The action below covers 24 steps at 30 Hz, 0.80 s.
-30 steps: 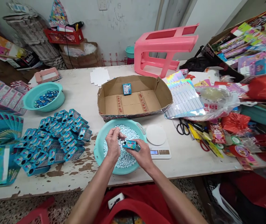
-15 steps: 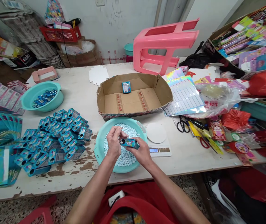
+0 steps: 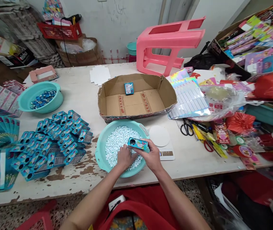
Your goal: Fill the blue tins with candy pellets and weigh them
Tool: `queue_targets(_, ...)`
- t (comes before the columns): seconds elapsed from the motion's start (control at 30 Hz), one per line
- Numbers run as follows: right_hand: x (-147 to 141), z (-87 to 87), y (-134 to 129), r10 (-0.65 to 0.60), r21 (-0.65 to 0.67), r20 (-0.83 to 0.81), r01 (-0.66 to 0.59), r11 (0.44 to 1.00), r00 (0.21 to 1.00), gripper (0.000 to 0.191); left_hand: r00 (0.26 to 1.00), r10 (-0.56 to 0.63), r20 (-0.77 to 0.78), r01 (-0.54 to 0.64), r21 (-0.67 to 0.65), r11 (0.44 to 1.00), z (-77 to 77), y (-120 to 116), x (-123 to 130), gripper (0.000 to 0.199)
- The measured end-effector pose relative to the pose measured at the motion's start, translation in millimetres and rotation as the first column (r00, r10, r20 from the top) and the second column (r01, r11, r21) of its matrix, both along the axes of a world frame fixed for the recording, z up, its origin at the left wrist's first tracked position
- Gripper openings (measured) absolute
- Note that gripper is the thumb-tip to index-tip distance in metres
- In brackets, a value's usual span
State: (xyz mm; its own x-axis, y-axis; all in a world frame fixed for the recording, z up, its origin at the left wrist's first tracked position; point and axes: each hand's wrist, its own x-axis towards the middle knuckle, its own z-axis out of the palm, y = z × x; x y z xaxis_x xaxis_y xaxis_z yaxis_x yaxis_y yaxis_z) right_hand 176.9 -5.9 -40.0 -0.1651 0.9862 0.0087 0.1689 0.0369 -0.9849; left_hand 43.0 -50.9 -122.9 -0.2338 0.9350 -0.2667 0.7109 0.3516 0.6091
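My right hand (image 3: 153, 157) grips a small blue candy box (image 3: 137, 143) by its right end, above the right part of a turquoise basin (image 3: 101, 161). The box lies on its side, with a round dark hole near its left end facing up. In the basin is a mass of pale blue-white candies (image 3: 114, 137). My left hand (image 3: 125, 157) is down in these candies, just below the box, its thumb apart from the fingers. The fingertips are partly hidden, and nothing can be seen held in them.
Many similar blue boxes (image 3: 55, 135) lie at left, near a basin (image 3: 58, 99) of shiny blue pieces. Behind stands a cardboard tray (image 3: 136, 105) with one blue box (image 3: 129, 88). A white scale (image 3: 168, 153), scissors (image 3: 186, 127) and a pink stool (image 3: 148, 41) are farther right.
My left hand has dropped from the box's hole down into the candies. The box, still in my right hand, has moved slightly right and up.
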Motion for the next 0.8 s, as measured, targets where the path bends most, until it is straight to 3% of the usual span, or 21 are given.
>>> queue_targets(0.07, -2, -2.5, 2, -0.008, -0.011, 0.032, 0.009, 1.0, 0.999, 0.038, 0.996, -0.015, 0.093, 0.013, 0.024, 1.0, -2.1, -1, -4, 0.034)
queue_targets(0.2, 1, -8.2, 0, 0.007, -0.028, 0.058, -0.006, 1.0, 0.998, 0.039, 0.937, 0.169, 0.307, -0.161, -0.05, 0.986, -3.8, 10, -31, 0.018)
queue_targets(0.33, 6, -15.0, -5, 0.01, -0.021, 0.09, -0.008, 1.0, 0.996, 0.037, 0.837, 0.298, 0.46, -0.275, -0.117, 0.954, 11.7, 18, -46, 0.025)
queue_targets(0.4, 6, -18.6, -8, 0.034, 0.001, 0.123, -0.035, 0.999, 0.992, 0.036, 0.657, 0.36, 0.663, -0.361, -0.142, 0.922, 30.1, 19, -46, 0.028)
queue_targets(0.5, 0, -23.2, -12, 0.07, 0.039, 0.197, -0.079, 0.996, 0.978, 0.033, 0.263, 0.284, 0.922, -0.455, -0.141, 0.879, 61.7, 21, -42, 0.027)
queue_targets(0.57, -7, -24.7, -15, 0.085, 0.068, 0.252, -0.106, 0.992, 0.964, 0.032, 0.141, 0.199, 0.97, -0.495, -0.105, 0.863, 77.9, 23, -37, 0.024)
queue_targets(0.67, -16, -23.3, -20, 0.12, 0.095, 0.311, -0.156, 0.983, 0.943, 0.033, 0.094, 0.166, 0.982, -0.584, -0.08, 0.808, 90.5, 27, -31, 0.019)
queue_targets(0.8, -21, -17.6, -23, 0.111, 0.096, 0.306, -0.147, 0.985, 0.945, 0.032, 0.105, 0.136, 0.985, -0.664, -0.032, 0.747, 95.1, 30, -27, 0.019)
